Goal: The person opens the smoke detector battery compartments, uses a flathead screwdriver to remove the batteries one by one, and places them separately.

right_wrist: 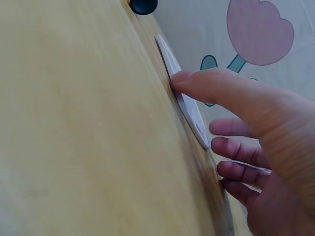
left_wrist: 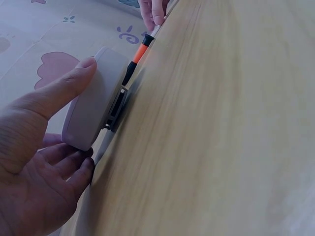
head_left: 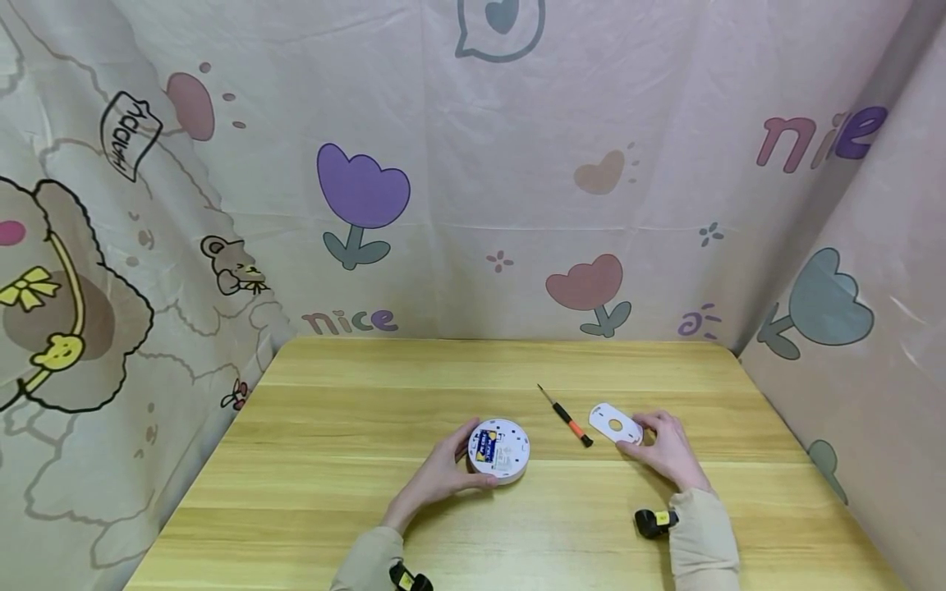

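The left hand [head_left: 443, 476] grips a round white device [head_left: 498, 449] that lies on the wooden table [head_left: 310, 460], thumb on one side and fingers curled on the other. Inside the device a blue and yellow battery [head_left: 485, 446] shows. The right hand [head_left: 665, 450] rests with relaxed fingers on a flat white cover plate [head_left: 613, 422], touching its edge. A small orange screwdriver [head_left: 567, 419] lies between the device and the plate.
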The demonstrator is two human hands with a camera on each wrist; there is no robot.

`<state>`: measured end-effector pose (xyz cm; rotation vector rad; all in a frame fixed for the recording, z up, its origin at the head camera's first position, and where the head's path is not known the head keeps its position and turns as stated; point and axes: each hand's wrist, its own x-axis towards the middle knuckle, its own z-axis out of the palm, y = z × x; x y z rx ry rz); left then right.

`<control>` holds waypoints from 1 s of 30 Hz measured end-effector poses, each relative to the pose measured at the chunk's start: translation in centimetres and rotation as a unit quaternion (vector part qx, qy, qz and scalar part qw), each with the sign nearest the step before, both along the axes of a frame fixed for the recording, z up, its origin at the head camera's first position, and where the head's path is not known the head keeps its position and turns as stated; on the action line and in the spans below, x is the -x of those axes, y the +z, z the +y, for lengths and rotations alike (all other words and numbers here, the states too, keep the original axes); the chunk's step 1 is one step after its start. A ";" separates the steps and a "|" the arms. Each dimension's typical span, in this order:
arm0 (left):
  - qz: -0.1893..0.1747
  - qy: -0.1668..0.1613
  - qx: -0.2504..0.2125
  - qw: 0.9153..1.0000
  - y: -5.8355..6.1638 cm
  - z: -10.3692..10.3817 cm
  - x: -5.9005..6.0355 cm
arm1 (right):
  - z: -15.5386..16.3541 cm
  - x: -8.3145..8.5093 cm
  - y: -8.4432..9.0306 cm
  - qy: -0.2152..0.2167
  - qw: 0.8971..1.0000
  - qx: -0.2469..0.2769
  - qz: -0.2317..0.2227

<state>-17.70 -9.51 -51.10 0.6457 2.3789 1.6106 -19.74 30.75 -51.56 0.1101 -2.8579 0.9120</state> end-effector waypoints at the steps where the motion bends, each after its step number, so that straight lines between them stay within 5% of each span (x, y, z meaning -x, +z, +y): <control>1: 0.000 -0.001 -0.001 1.000 0.0 0.0 0.0 | 0.0 -0.1 0.1 0.001 1.000 0.001 -0.002; 18: 0.006 0.009 0.010 1.000 0.0 0.2 0.0 | -3.8 0.0 0.8 0.007 0.993 0.036 0.111; 30: 0.015 0.011 0.013 1.000 -0.1 0.3 -0.1 | -6.8 0.2 0.7 0.012 0.993 0.072 0.092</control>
